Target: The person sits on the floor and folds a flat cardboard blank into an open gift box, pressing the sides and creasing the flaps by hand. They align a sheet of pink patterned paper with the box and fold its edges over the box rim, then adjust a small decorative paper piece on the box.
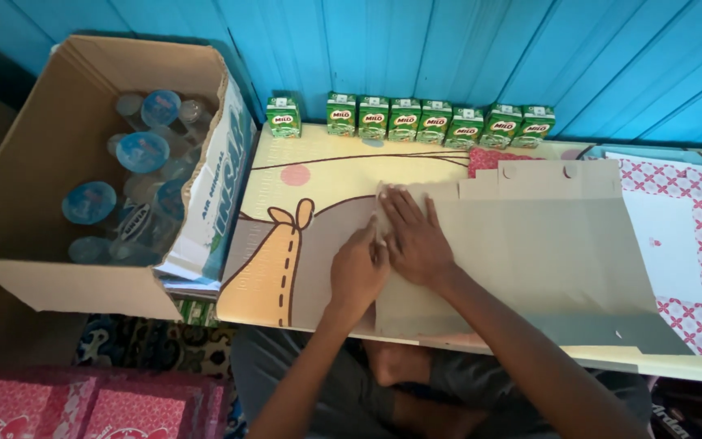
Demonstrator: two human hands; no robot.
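A flat, unfolded grey-beige cardboard sheet (530, 252) with cut tabs lies across a low table with a cartoon-printed yellow top (318, 175). The right hand (414, 236) presses flat on its left edge, fingers spread; the left hand (359, 272) pinches that edge just beside it. Small green drink cartons (436, 122) line the blue plank wall (448, 49).

- Your left: the carton (58, 162) of water cups (141, 151) walls off that side.
- Far edge: the row of drink boxes (420, 122) blocks it, against the wall (448, 49).
- Between carton and flat cardboard (530, 244), the surface (318, 175) lies open.
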